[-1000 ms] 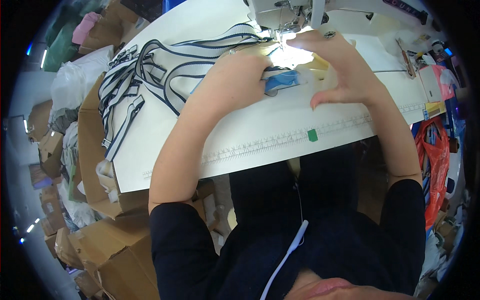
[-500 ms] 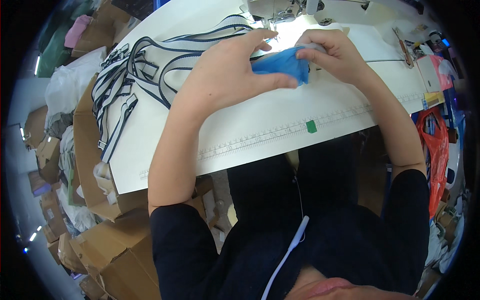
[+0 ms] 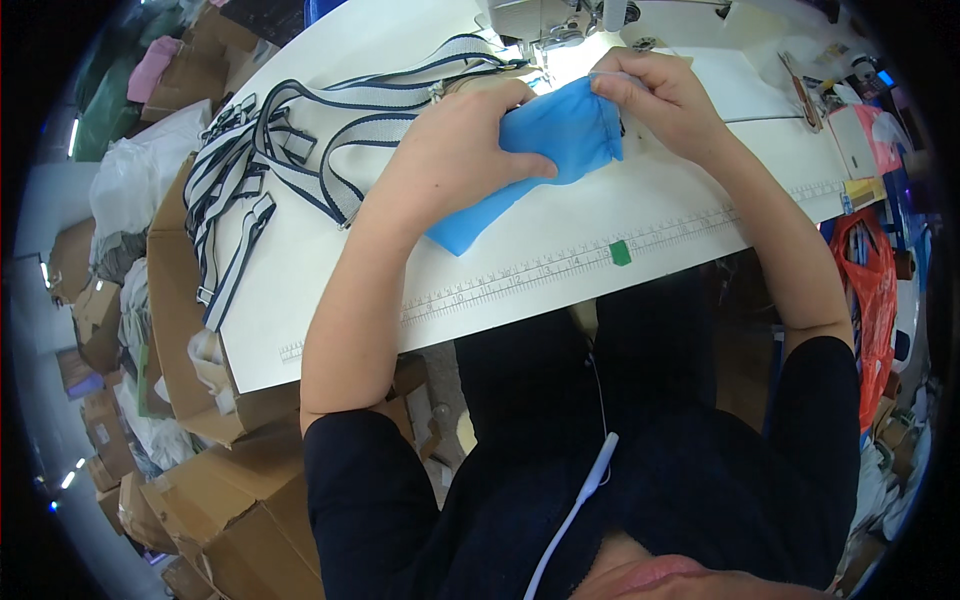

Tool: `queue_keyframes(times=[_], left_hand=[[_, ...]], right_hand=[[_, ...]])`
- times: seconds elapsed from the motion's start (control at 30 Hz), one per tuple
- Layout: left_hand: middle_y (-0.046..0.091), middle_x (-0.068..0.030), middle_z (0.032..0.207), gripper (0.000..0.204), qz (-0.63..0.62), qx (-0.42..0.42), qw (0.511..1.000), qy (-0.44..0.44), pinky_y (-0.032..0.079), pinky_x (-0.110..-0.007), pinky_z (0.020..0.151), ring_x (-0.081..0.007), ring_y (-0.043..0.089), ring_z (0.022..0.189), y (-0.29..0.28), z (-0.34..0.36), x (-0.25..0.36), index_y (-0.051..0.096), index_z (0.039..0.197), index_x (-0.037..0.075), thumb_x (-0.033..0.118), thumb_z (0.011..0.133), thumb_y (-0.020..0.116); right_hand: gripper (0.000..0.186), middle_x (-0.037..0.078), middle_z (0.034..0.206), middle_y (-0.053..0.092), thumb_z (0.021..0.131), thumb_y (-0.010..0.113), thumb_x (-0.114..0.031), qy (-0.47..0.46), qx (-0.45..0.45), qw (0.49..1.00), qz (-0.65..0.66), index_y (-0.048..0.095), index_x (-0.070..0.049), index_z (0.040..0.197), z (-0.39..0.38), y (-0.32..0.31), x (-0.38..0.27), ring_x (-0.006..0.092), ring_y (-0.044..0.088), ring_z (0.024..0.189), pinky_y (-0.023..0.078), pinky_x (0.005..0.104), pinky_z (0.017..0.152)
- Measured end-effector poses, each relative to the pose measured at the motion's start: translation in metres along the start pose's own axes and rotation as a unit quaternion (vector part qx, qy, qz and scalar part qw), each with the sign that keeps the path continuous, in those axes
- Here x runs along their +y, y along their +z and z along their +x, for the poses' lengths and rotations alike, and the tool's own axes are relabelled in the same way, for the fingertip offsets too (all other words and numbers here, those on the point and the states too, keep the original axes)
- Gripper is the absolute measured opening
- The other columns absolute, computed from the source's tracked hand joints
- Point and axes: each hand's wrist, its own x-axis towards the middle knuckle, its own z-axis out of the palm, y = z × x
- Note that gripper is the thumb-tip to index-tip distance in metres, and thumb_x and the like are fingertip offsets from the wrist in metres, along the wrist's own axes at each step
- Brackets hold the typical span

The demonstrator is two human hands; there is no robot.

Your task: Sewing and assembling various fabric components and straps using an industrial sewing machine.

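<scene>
A piece of blue cloth (image 3: 560,130) lies on the white table below the sewing machine head (image 3: 545,20). My left hand (image 3: 460,140) rests over the cloth, thumb and index finger spread apart on it; its other fingers are hidden. From beneath that hand a corner of the cloth pokes out toward the table's front. At the cloth's upper right corner, my right hand (image 3: 665,100) pinches the edge between thumb and fingers. Grey-and-navy striped straps (image 3: 290,90) lie left of my left hand, looped and piled.
A printed ruler strip (image 3: 520,280) with a green mark (image 3: 620,253) runs along the table's front. Cardboard boxes (image 3: 240,500) stand at the left below the table edge. A red plastic bag (image 3: 868,310) hangs at the right. Scissors-like snips (image 3: 800,90) lie at the back right.
The blue cloth, bunched between my hands before, is now spread wider and reaches out under my left hand. My left hand has shifted slightly left and down; the right still pinches the cloth.
</scene>
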Motion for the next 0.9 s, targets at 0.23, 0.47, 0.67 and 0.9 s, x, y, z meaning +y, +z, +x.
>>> queue_keyframes(times=[0.23,0.47,0.67,0.9], left_hand=[[0.068,-0.0098,0.083,0.027,0.023,-0.050,0.998,-0.032,0.051,-0.032,0.072,-0.0205,0.063,0.071,-0.007,0.007,-0.011,0.069,0.098,0.006,0.017,0.074,0.076],[0.068,-0.0101,0.085,0.020,0.060,-0.020,0.998,-0.008,0.050,-0.032,0.073,-0.0227,0.063,0.074,-0.003,0.005,-0.016,0.068,0.096,0.007,0.010,0.076,0.072],[0.066,-0.0048,0.091,0.021,0.231,0.157,0.941,0.192,0.046,-0.035,0.079,-0.0235,0.061,0.091,0.008,0.015,-0.036,0.068,0.093,0.012,0.000,0.077,0.062],[0.067,-0.0025,0.106,0.026,0.301,0.093,0.934,0.170,0.045,-0.038,0.093,-0.0239,0.057,0.110,0.018,0.007,-0.031,0.066,0.095,0.009,-0.004,0.073,0.063]], right_hand=[[0.029,0.003,0.091,0.061,0.081,0.077,-0.020,0.013,-0.028,0.999,0.033,0.062,-0.007,0.103,-0.002,0.012,-0.008,0.0148,0.059,0.084,0.049,0.0270,0.073],[0.030,0.005,0.088,0.060,0.074,0.083,-0.013,0.099,-0.078,0.986,-0.105,0.061,-0.008,0.093,0.002,0.005,-0.018,0.0182,0.057,0.083,0.047,0.0315,0.072],[0.026,0.004,0.088,0.064,0.070,0.077,-0.004,-0.165,0.054,0.939,-0.296,0.062,-0.010,0.089,0.004,0.004,0.005,0.0199,0.061,0.093,0.041,0.0356,0.089],[0.019,-0.006,0.096,0.063,0.074,0.067,-0.002,-0.258,0.002,0.872,-0.416,0.065,-0.015,0.087,0.005,0.010,0.011,0.0149,0.058,0.096,0.040,0.0344,0.084]])
